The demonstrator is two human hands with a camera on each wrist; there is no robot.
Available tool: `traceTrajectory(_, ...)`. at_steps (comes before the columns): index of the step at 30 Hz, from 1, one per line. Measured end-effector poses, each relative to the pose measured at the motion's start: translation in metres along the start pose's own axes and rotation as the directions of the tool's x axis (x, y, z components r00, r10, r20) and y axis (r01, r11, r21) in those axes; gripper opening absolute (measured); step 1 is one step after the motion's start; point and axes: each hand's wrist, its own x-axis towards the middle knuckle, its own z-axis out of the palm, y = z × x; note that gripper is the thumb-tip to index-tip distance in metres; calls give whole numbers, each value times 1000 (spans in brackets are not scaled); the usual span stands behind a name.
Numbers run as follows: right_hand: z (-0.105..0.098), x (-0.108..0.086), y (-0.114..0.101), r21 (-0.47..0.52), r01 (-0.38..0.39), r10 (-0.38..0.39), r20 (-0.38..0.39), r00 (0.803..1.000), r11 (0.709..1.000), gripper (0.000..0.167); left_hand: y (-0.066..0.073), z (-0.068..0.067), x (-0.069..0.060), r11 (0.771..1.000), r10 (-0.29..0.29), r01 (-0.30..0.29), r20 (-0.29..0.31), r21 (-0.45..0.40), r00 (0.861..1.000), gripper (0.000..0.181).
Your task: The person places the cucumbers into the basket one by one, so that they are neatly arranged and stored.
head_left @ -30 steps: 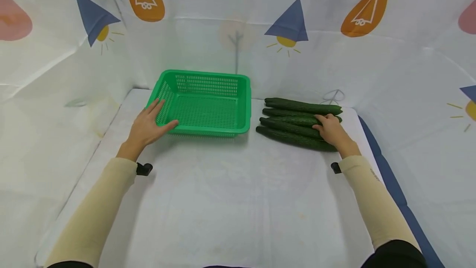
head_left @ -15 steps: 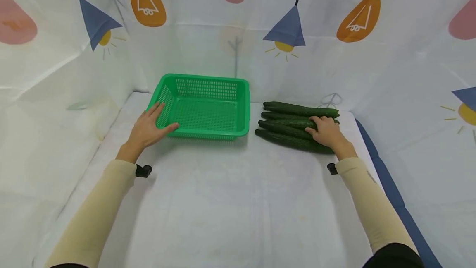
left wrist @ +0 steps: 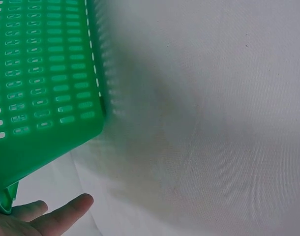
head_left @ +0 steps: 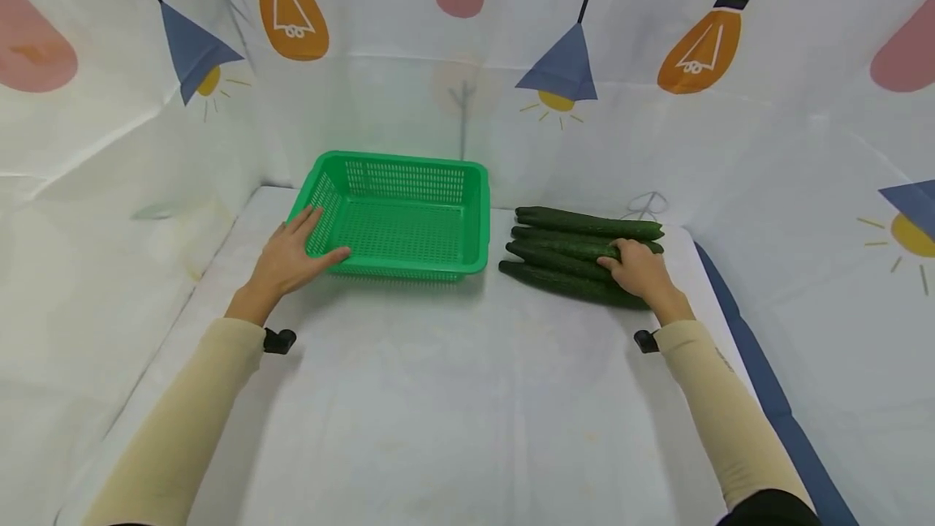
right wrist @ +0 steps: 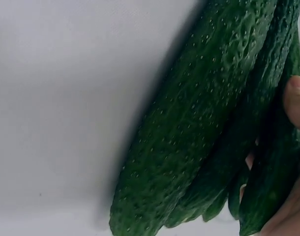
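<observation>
Several dark green cucumbers (head_left: pixel 562 281) lie side by side at the right back of the table. My right hand (head_left: pixel 644 273) grips one cucumber (right wrist: pixel 274 169) of the group near its right end, thumb on the near side. Other cucumbers and the hand hide part of it. To the left stands a green plastic basket (head_left: pixel 387 266) with slotted walls and nothing inside. My left hand (head_left: pixel 283 262) rests at its left front corner, fingers straight and spread, thumb along the front rim. In the left wrist view, fingertips (left wrist: pixel 66 214) show below the basket rim.
A white cloth covers the table (head_left: pixel 453 396). Behind it hangs a white curtain (head_left: pixel 409 96) printed with lamps and bulbs. Dark blue padding (head_left: pixel 760 364) runs along the right table edge.
The right hand has shifted slightly left along the cucumbers, its fingers closing round one. The left hand keeps its place on the basket. The head view has tilted up a little.
</observation>
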Motion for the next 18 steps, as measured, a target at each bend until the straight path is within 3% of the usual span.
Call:
traceTrajectory(6,-7,-7,5,115,6,2,-63,998,993,63,0,-1,0,1000,-6,7,12,-6,1000,104)
traceTrajectory(11,-17,-6,5,140,44,-28,-113,993,989,64,-1,-2,1,1000,-5,5,7,-8,1000,104)
traceTrajectory(18,-27,4,-13,169,55,-41,-81,996,984,67,1,-3,1,1000,-14,14,30,-4,999,105)
